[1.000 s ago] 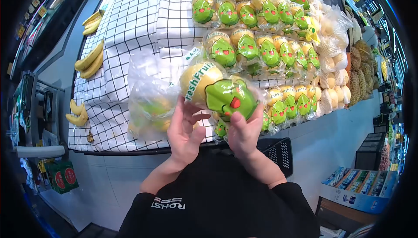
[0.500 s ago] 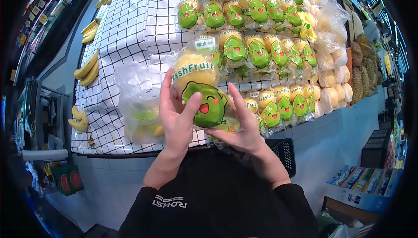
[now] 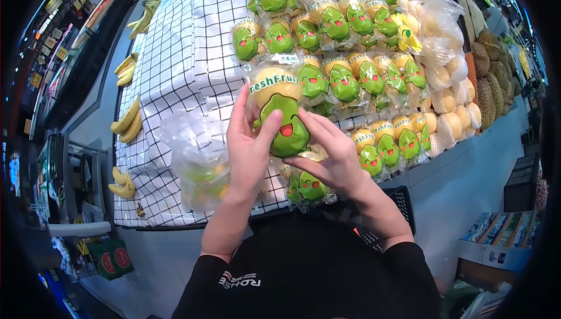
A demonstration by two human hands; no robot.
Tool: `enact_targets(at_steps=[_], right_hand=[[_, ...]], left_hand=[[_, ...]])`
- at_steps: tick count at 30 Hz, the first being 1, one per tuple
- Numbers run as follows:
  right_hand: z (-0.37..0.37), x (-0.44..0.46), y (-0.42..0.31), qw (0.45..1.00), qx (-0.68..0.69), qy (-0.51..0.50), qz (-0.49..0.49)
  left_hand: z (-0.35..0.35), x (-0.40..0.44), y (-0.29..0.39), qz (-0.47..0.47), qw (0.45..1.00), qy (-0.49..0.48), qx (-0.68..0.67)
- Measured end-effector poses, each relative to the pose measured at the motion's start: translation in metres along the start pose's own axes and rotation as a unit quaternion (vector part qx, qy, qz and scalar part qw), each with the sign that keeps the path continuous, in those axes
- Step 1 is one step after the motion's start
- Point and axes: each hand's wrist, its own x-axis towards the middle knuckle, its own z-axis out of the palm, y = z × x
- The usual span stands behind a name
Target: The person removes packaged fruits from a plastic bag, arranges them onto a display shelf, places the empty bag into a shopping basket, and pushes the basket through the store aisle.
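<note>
In both hands is a clear plastic fruit bag [image 3: 273, 87], held tilted slightly over the table, with "FreshFruit" lettering, a smiling green cartoon and yellow fruit showing through. My left hand [image 3: 248, 144] grips its left side, the thumb across the green cartoon and the other fingers partly hidden behind. My right hand [image 3: 333, 152] holds the lower right side, fingers on the edge and thumb underneath. Similar bags [image 3: 343, 82] lie in rows just beyond and to the right. Left of my left hand, a crumpled clear plastic bag [image 3: 196, 138] covers green and yellow items.
A white checked cloth [image 3: 175, 68] covers the table. Bananas [image 3: 130, 121] lie along its left side. Loose yellow fruit in foam nets [image 3: 449, 125] sits at the right end, beside spiky brown fruit [image 3: 488, 79]. A printed box [image 3: 497, 240] stands low at the right.
My right hand has closed in from an open spread onto the fruit bag's lower right side. The bag is now more upright. The whole view has shifted slightly.
</note>
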Motion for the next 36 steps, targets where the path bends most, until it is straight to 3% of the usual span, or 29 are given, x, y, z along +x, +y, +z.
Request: enact_targets(at_steps=[4, 8, 11, 13, 16, 18, 21, 23, 26, 27, 31, 34, 36], right_hand=[[-0.005, 0.031, 0.027, 0.996, -0.077, 0.051, 0.011], [-0.016, 0.071, 0.052, 0.987, 0.007, 0.006, 0.16], [-0.021, 0.097, 0.083, 0.986, -0.018, -0.012, 0.164], [-0.024, 0.114, 0.097, 0.969, 0.038, -0.07, 0.233], [-0.021, 0.13, 0.116, 0.981, 0.042, -0.059, 0.181], [-0.021, 0.134, 0.129, 0.967, 0.07, -0.089, 0.226], [-0.014, 0.133, 0.146, 0.982, 0.044, -0.044, 0.177], [-0.022, 0.137, 0.133, 0.981, -0.031, -0.045, 0.188], [-0.026, 0.14, 0.129, 0.977, -0.087, -0.041, 0.189], [-0.021, 0.139, 0.132, 0.983, -0.147, -0.001, 0.112], [-0.021, 0.147, 0.131, 0.968, -0.237, 0.007, 0.078], [-0.021, 0.15, 0.125, 0.942, -0.331, -0.002, 0.055], [-0.02, 0.149, 0.119, 0.902, -0.426, -0.034, 0.064]], left_hand=[[0.013, 0.055, -0.005, -0.016, 0.999, -0.024, 0.026], [0.02, 0.109, -0.021, -0.054, 0.998, -0.016, 0.035], [0.021, 0.139, -0.035, -0.03, 0.997, 0.017, 0.064], [0.022, 0.156, -0.041, -0.032, 0.996, 0.025, 0.075], [0.02, 0.177, -0.05, -0.029, 0.995, 0.034, 0.084], [0.021, 0.188, -0.053, -0.025, 0.996, 0.034, 0.083], [0.025, 0.2, -0.06, -0.016, 0.993, 0.047, 0.108], [0.024, 0.209, -0.066, 0.077, 0.988, 0.01, 0.136], [0.026, 0.22, -0.07, 0.097, 0.981, 0.01, 0.166], [0.023, 0.226, -0.071, 0.095, 0.973, 0.01, 0.21], [0.021, 0.246, -0.073, 0.129, 0.943, 0.029, 0.305], [0.027, 0.249, -0.058, 0.07, 0.919, 0.015, 0.389], [0.025, 0.248, -0.057, 0.08, 0.911, 0.021, 0.404]])
